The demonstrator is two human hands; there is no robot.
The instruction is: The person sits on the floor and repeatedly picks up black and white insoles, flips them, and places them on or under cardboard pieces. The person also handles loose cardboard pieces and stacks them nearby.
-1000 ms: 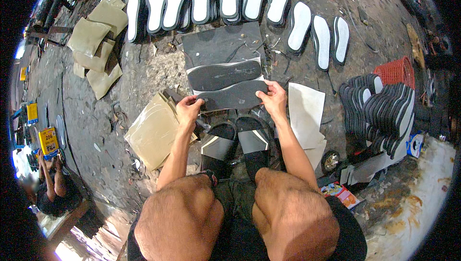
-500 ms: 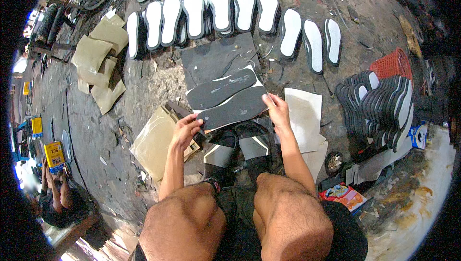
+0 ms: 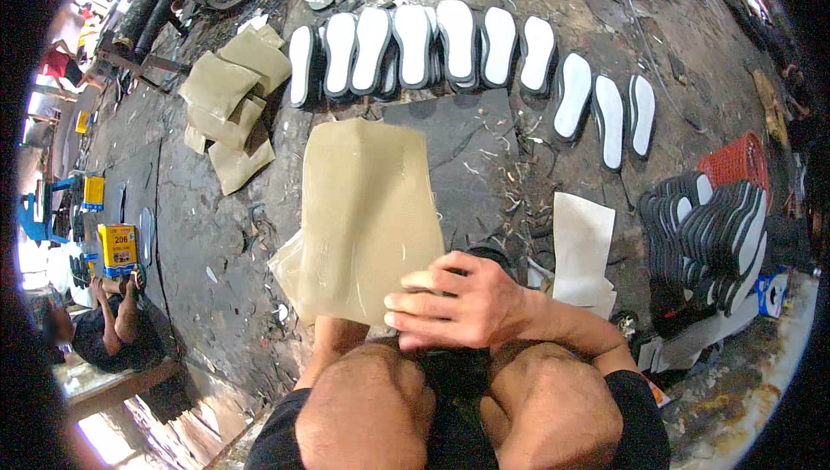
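Note:
A large beige sheet (image 3: 367,211) with a creased surface and frayed edges hangs in front of my knees, tilted up. My left forearm (image 3: 337,345) goes in beneath its lower edge, and the sheet hides the left hand and its fingers. My right hand (image 3: 462,301) reaches across to the lower right corner, its slightly bent fingers apart and lying over the sheet's face; the thumb is mostly hidden. Another pale sheet (image 3: 285,267) sticks out at the left behind it. Beyond lies a dark flat mat (image 3: 467,137).
White-topped shoe soles (image 3: 456,42) stand in a curved row at the back. More beige sheets (image 3: 225,89) lie far left, a pale sheet (image 3: 584,245) at right. Stacked soles (image 3: 722,228) stand by a red basket (image 3: 737,163). Another person (image 3: 112,327) sits at left.
The white sheet with two black soles has left my hands and is out of sight. The large beige sheet is now raised before me, and my right hand has moved left and down. The view has shifted.

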